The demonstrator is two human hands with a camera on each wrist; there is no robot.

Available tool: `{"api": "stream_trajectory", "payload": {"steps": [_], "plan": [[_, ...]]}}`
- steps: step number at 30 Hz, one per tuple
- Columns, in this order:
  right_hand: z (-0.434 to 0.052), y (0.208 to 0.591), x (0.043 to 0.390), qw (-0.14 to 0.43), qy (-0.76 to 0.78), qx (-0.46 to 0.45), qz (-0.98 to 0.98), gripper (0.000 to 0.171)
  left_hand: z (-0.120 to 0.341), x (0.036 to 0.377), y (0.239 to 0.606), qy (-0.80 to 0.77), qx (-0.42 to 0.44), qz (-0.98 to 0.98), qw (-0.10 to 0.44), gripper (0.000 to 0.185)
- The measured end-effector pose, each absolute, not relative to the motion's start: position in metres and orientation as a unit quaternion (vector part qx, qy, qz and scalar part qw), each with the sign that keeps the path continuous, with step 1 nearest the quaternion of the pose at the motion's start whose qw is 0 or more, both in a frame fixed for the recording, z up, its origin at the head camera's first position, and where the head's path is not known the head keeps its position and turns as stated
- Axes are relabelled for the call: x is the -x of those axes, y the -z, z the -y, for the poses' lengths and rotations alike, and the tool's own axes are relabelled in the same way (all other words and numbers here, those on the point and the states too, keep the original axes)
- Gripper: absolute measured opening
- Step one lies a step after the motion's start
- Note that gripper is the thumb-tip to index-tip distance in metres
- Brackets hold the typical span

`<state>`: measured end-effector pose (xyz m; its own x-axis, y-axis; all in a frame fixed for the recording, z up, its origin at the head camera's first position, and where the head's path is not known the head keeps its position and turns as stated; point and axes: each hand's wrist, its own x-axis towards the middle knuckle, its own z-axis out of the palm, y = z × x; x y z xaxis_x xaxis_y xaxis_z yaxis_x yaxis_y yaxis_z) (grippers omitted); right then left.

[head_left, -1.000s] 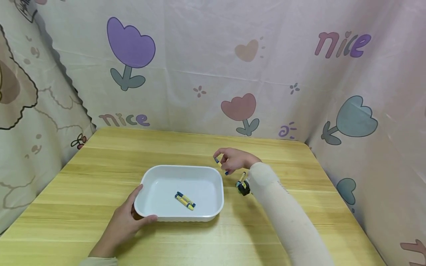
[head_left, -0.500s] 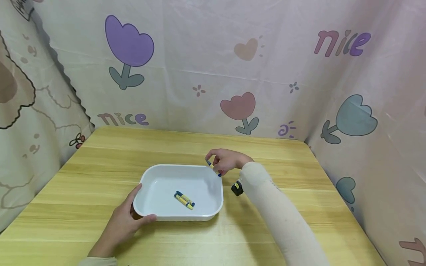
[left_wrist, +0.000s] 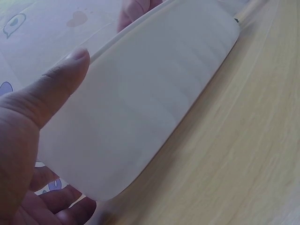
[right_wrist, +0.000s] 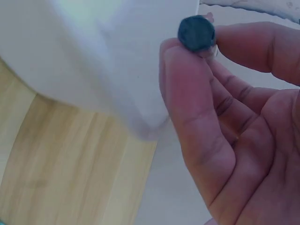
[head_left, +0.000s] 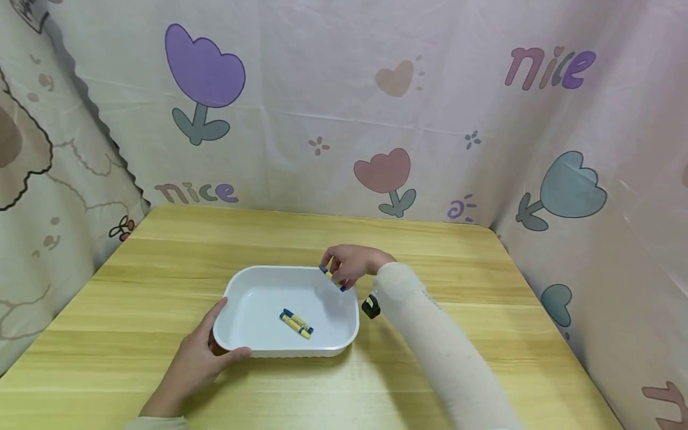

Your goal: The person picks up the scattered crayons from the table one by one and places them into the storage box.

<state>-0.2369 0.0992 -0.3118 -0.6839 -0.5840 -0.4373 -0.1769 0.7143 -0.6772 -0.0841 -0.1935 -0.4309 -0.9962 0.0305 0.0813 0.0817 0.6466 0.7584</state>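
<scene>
A white plastic tray (head_left: pixel 287 353) sits on the wooden table. My left hand (head_left: pixel 194 361) grips its front left corner; in the left wrist view the thumb (left_wrist: pixel 65 77) lies along the rim, with the other fingers bent round the tray's end. Over the back right corner, my right hand (head_left: pixel 356 263) pinches a yellow crayon (head_left: pixel 326 273) with dark blue ends. The right wrist view shows that crayon's dark blue-green end (right_wrist: pixel 197 33) between thumb and finger. Two similar crayons (head_left: pixel 296 324) lie side by side on the tray floor.
A small black device (head_left: pixel 371 306) is strapped under the right wrist, just beside the tray's right side. The wooden table (head_left: pixel 451 257) extends around the tray. A patterned curtain (head_left: pixel 290 95) hangs behind it and along both sides.
My right hand has carried the pinched crayon leftward from beyond the tray's right end to over its back right corner. A crayon lying by the wrist became hidden behind the sleeve. My left hand stayed.
</scene>
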Motion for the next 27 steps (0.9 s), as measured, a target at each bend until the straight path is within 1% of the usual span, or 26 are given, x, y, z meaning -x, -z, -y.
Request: {"api": "stream_trajectory", "payload": {"steps": [1,3,5,6,8,10,19,27], "plan": [[-0.092,0.317,0.247,0.349,0.288,0.202,-0.869,0.037,0.193,0.084,0.431,0.419,0.031,0.907,0.031,0.112],[-0.084,0.325,0.257,0.366,0.273,0.186,-0.87,0.035,0.193,0.084,0.431,0.42,0.03,0.906,0.031,0.112],[-0.085,0.334,0.259,0.36,0.285,0.202,-0.865,0.034,0.193,0.083,0.431,0.42,0.03,0.906,0.032,0.112],[-0.084,0.336,0.26,0.368,0.295,0.2,-0.859,0.032,0.193,0.083,0.43,0.421,0.031,0.906,0.032,0.112],[-0.084,0.338,0.258,0.356,0.304,0.22,-0.856,0.031,0.193,0.083,0.43,0.421,0.031,0.906,0.032,0.112],[-0.082,0.339,0.257,0.358,0.305,0.223,-0.854,0.03,0.193,0.083,0.43,0.421,0.031,0.906,0.032,0.112],[-0.068,0.342,0.255,0.374,0.286,0.214,-0.856,0.029,0.193,0.083,0.429,0.418,0.033,0.907,0.038,0.111],[-0.059,0.348,0.249,0.383,0.269,0.203,-0.86,0.027,0.193,0.084,0.432,0.412,0.025,0.911,0.027,0.112]]}}
